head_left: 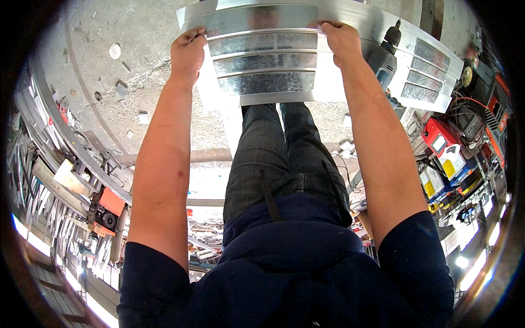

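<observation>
A shiny sheet-metal strip point(262, 20) spans the gap between my two hands at the top. My left hand point(187, 53) pinches its left end, and my right hand point(343, 42) grips its right end, fingers closed. The strip lies over or just above a pale metal panel point(276, 99); whether they touch, I cannot tell. Several shiny grey strips run across this panel in rows below my hands. To the right of my right hand rests a cordless drill point(383, 65) with a black chuck, its bit pointing away from me.
Beyond the drill, another pale panel point(453, 71) carries several similar strips. Red and white boxes, cables and tools crowd the right side. Metal offcuts and an orange machine point(111, 203) stand at the left. The concrete floor point(104, 76) is littered with scraps.
</observation>
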A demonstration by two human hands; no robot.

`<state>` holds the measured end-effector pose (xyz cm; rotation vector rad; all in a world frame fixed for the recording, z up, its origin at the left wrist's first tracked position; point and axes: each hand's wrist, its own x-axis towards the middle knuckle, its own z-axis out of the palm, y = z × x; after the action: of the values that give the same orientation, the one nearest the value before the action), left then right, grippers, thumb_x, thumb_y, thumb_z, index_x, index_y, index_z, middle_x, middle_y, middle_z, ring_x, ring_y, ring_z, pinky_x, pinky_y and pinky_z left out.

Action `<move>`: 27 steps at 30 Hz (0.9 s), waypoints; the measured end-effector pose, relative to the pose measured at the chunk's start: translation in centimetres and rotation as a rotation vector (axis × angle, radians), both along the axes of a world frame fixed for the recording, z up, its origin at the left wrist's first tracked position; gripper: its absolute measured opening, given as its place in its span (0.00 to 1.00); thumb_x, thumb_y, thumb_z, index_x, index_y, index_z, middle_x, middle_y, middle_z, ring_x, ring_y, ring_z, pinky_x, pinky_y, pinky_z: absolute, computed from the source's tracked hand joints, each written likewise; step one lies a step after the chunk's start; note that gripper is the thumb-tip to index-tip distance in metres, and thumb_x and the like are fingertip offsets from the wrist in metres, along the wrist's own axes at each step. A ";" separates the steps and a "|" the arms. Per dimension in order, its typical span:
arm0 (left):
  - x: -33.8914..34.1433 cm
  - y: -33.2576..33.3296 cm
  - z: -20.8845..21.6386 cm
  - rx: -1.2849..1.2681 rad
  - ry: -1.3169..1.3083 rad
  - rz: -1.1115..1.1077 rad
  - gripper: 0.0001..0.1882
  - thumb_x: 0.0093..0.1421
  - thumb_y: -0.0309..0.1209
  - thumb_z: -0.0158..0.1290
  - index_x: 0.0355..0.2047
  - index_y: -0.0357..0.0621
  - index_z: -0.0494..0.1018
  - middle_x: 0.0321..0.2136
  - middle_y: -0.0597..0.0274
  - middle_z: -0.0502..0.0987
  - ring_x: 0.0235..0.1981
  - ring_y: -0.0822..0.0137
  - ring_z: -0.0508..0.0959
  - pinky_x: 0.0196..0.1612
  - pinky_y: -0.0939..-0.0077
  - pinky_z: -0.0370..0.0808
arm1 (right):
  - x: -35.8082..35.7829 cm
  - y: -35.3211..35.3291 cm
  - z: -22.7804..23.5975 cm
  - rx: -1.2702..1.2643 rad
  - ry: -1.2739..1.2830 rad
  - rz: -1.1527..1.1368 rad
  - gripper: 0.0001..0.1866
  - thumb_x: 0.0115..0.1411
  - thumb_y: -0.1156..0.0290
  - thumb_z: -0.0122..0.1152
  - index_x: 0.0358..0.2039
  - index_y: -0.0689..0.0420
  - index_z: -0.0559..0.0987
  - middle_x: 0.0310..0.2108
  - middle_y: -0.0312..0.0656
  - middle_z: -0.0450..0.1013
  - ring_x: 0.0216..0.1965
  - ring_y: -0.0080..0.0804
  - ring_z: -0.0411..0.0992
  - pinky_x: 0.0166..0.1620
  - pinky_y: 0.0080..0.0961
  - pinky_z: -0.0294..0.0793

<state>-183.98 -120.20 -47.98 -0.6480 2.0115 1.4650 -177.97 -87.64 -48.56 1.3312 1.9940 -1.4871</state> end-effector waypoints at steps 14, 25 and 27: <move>13.6 -3.0 8.1 -0.374 -0.260 -0.694 0.22 0.58 0.48 0.55 0.32 0.38 0.79 0.27 0.49 0.79 0.30 0.57 0.80 0.33 0.63 0.73 | 8.7 10.5 8.9 0.859 -0.115 0.420 0.45 0.48 0.48 0.69 0.58 0.65 0.64 0.51 0.56 0.70 0.49 0.49 0.72 0.50 0.36 0.72; 29.7 0.1 21.3 0.285 -0.810 -0.803 0.15 0.61 0.40 0.57 0.32 0.39 0.76 0.24 0.67 0.75 0.28 0.75 0.72 0.32 0.73 0.69 | 10.5 11.1 7.0 0.432 -0.297 0.361 0.58 0.39 0.38 0.72 0.55 0.72 0.58 0.50 0.62 0.70 0.51 0.55 0.71 0.53 0.42 0.70; 28.9 2.4 25.7 0.285 -0.903 -0.716 0.14 0.62 0.38 0.56 0.27 0.40 0.74 0.21 0.74 0.68 0.27 0.80 0.64 0.29 0.81 0.60 | 10.1 11.7 7.9 0.319 -0.337 0.407 0.66 0.40 0.34 0.68 0.62 0.72 0.48 0.52 0.64 0.68 0.54 0.54 0.70 0.54 0.40 0.70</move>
<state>-155.05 -117.80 -22.30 -0.3085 1.1085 0.7730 -167.91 -75.98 -40.65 1.1026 2.1602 -0.7364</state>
